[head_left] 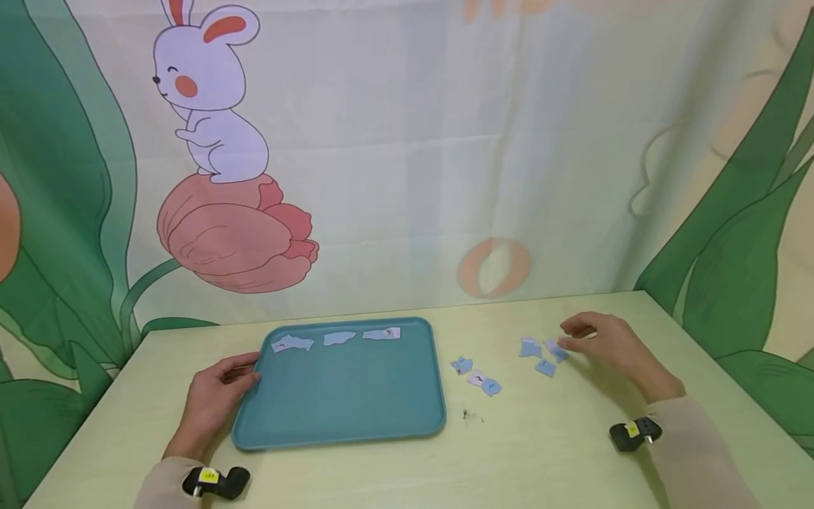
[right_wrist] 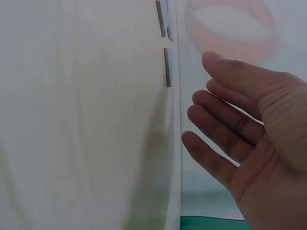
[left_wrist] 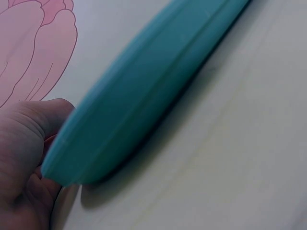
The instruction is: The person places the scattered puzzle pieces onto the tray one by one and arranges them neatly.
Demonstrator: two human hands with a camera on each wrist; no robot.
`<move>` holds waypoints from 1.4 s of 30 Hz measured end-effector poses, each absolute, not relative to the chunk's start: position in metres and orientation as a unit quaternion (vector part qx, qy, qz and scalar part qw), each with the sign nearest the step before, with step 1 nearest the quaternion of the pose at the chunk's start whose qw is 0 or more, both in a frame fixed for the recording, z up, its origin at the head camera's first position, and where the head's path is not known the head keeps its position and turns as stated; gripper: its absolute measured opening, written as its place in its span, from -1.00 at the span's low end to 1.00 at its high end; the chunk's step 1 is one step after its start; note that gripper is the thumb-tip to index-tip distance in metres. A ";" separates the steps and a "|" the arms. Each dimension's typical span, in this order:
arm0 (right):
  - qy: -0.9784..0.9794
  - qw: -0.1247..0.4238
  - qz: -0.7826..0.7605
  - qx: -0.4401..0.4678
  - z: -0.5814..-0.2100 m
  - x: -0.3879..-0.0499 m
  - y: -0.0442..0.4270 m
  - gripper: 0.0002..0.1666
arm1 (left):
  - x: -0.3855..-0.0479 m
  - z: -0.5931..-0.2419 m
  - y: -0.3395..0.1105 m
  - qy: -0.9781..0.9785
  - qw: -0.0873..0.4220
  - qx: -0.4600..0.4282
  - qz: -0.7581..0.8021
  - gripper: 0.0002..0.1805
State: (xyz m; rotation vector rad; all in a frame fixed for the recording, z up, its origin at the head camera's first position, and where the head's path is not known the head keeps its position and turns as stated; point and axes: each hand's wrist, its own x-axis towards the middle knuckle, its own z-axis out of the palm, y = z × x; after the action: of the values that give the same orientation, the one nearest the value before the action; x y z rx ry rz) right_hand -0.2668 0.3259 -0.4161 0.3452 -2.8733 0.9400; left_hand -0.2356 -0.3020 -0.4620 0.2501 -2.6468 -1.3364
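Note:
My left hand point(head_left: 213, 397) holds the left rim of a teal tray point(head_left: 337, 403). In the left wrist view, the thumb point(left_wrist: 53, 112) lies against the tray's edge and the other fingers are mostly hidden. A torn paper strip point(head_left: 292, 343) and two more like it lie in a row along the tray's far side. To the right, my right hand point(head_left: 610, 346) hovers with loosely bent fingers beside a small cluster of blue paper scraps point(head_left: 531, 347). Nothing shows between its thumb and fingers point(right_wrist: 211, 153) in the right wrist view.
Between the tray and the cluster lie a blue scrap point(head_left: 462, 365) and a longer white-and-blue scrap point(head_left: 485, 383). Dark specks point(head_left: 469, 415) mark the pale table point(head_left: 540, 459) below them. A printed cloth point(head_left: 381, 141) with a rabbit hangs behind the table.

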 end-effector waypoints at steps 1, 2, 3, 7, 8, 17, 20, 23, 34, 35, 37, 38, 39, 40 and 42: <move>-0.944 0.047 0.307 0.113 -0.416 -0.267 0.326 -0.53 | -0.236 -0.462 -0.302 -0.887 0.083 0.084 -0.447 -0.52; -0.944 0.044 0.305 0.114 -0.417 -0.266 0.326 -0.54 | -0.236 -0.462 -0.302 -0.887 0.084 0.083 -0.447 -0.52; -0.944 0.041 0.305 0.115 -0.417 -0.266 0.327 -0.55 | -0.235 -0.462 -0.303 -0.887 0.085 0.083 -0.447 -0.52; -0.946 0.024 0.303 0.115 -0.419 -0.267 0.328 -0.56 | -0.235 -0.462 -0.303 -0.886 0.086 0.083 -0.448 -0.52; -0.946 0.021 0.302 0.116 -0.419 -0.267 0.328 -0.55 | -0.235 -0.462 -0.304 -0.885 0.085 0.084 -0.449 -0.52; -0.947 0.006 0.298 0.123 -0.422 -0.267 0.330 -0.53 | -0.237 -0.463 -0.302 -0.886 0.082 0.083 -0.448 -0.51; -0.947 0.004 0.296 0.124 -0.422 -0.266 0.331 -0.53 | -0.237 -0.463 -0.302 -0.887 0.082 0.082 -0.448 -0.51; -0.946 0.004 0.298 0.126 -0.422 -0.266 0.330 -0.54 | -0.237 -0.462 -0.302 -0.887 0.084 0.080 -0.447 -0.52; -0.947 0.015 0.295 0.127 -0.423 -0.267 0.330 -0.65 | -0.236 -0.462 -0.301 -0.885 0.087 0.076 -0.451 -0.51; -0.947 0.016 0.294 0.127 -0.424 -0.267 0.330 -0.67 | -0.236 -0.462 -0.301 -0.884 0.087 0.075 -0.452 -0.51; -0.948 0.018 0.291 0.126 -0.425 -0.268 0.330 -0.69 | -0.236 -0.462 -0.302 -0.884 0.086 0.075 -0.454 -0.51; -0.948 0.019 0.291 0.126 -0.425 -0.268 0.330 -0.70 | -0.236 -0.462 -0.302 -0.884 0.086 0.075 -0.454 -0.51; -0.948 0.019 0.290 0.126 -0.425 -0.268 0.330 -0.71 | -0.235 -0.462 -0.302 -0.885 0.086 0.075 -0.452 -0.51; -0.948 0.019 0.290 0.126 -0.426 -0.268 0.329 -0.72 | -0.235 -0.462 -0.302 -0.886 0.085 0.076 -0.449 -0.51; -0.948 0.021 0.290 0.128 -0.426 -0.268 0.328 -0.73 | -0.234 -0.462 -0.304 -0.888 0.084 0.079 -0.446 -0.51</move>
State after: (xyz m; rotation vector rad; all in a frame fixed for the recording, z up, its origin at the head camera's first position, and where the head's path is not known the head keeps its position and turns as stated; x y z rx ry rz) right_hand -0.2679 0.3282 -0.4264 0.3970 -2.9404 0.8982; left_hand -0.2343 -0.3037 -0.4620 0.2370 -2.6484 -1.3299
